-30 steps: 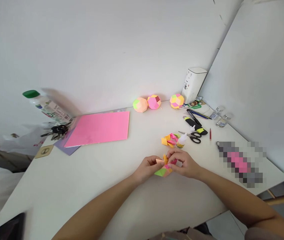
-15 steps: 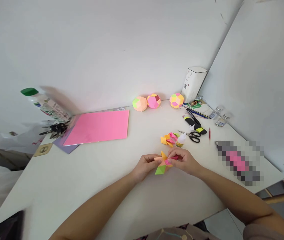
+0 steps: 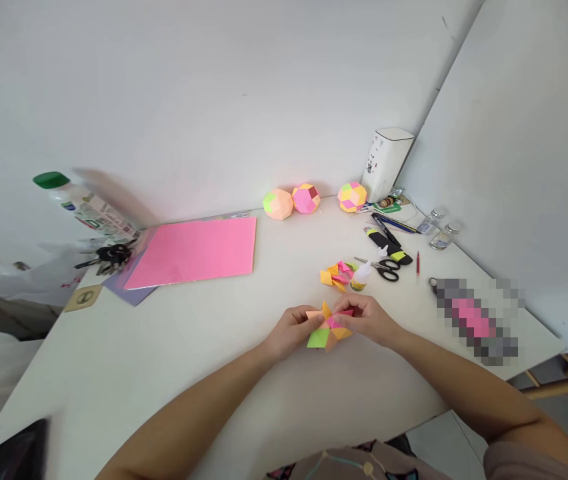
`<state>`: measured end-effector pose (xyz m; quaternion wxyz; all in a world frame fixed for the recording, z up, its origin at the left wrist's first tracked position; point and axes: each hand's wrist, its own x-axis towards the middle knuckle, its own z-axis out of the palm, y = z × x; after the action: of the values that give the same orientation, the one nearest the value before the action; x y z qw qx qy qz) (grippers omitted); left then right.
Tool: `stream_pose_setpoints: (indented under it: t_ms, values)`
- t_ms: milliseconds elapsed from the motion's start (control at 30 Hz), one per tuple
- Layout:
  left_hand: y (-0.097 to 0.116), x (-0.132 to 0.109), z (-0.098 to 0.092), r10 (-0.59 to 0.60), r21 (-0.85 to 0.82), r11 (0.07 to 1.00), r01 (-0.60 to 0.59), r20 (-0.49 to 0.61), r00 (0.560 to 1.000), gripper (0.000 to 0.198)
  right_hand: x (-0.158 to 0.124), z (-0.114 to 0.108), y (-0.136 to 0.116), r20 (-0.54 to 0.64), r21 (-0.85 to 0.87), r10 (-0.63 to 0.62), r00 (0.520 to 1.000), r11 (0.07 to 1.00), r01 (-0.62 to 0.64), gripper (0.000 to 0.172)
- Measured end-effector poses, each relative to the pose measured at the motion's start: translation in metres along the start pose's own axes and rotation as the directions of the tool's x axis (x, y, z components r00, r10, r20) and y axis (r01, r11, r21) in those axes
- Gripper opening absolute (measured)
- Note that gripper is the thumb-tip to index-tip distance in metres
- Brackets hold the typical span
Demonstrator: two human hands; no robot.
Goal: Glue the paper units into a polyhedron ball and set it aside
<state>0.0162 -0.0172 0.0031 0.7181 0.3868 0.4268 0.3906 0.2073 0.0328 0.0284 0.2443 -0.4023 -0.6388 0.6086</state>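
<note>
A star-shaped folded-paper piece (image 3: 318, 338) in green, orange, peach and pink is held between both hands above the desk. My left hand (image 3: 291, 331) pinches its left side with thumb and fingers. On the upper right, my right hand (image 3: 367, 320) grips the pink part, its thumb and fingertips pressed together. Just beyond the hands lie loose folded paper units (image 3: 337, 275) in orange, pink and green. Beside them stands a small white glue bottle (image 3: 361, 275) with a yellow label. Scissors (image 3: 388, 269) with black handles rest to its right.
Three paper balls (image 3: 278, 205) sit along the wall, near a white box-like container (image 3: 388, 163). Pink paper sheets (image 3: 194, 250) lie at the left, by keys (image 3: 114, 255) and a green-capped bottle (image 3: 89, 207). A cutter (image 3: 389, 245), pens and small jars (image 3: 445, 236) occupy the right.
The paper star has turned a little, showing more of its lower points, with an orange one now visible under my right hand. Both hands keep their hold. The view has shifted slightly.
</note>
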Motion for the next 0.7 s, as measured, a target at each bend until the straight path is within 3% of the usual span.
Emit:
stream_pose_setpoints:
  t_ms: [200,400,700]
  values:
    - [0.0041,0.0002,-0.0028,0.002,-0.122,0.993,0.000,0.018,1.000,0.032,0.0026,0.0003,-0.0024,0.007,0.146,0.124,0.992,0.981,-0.123,0.025]
    - [0.0057,-0.0001,-0.0057,0.012,-0.188,0.982,-0.009,0.015,1.000,0.037,0.0021,0.0009,-0.0008,-0.018,0.162,0.174,0.985,0.972,-0.169,0.026]
    - [0.0073,-0.0004,-0.0070,-0.022,-0.145,0.989,0.028,0.043,0.999,0.036,0.0020,0.0016,0.0024,0.067,0.229,0.175,0.982,0.956,-0.186,0.032]
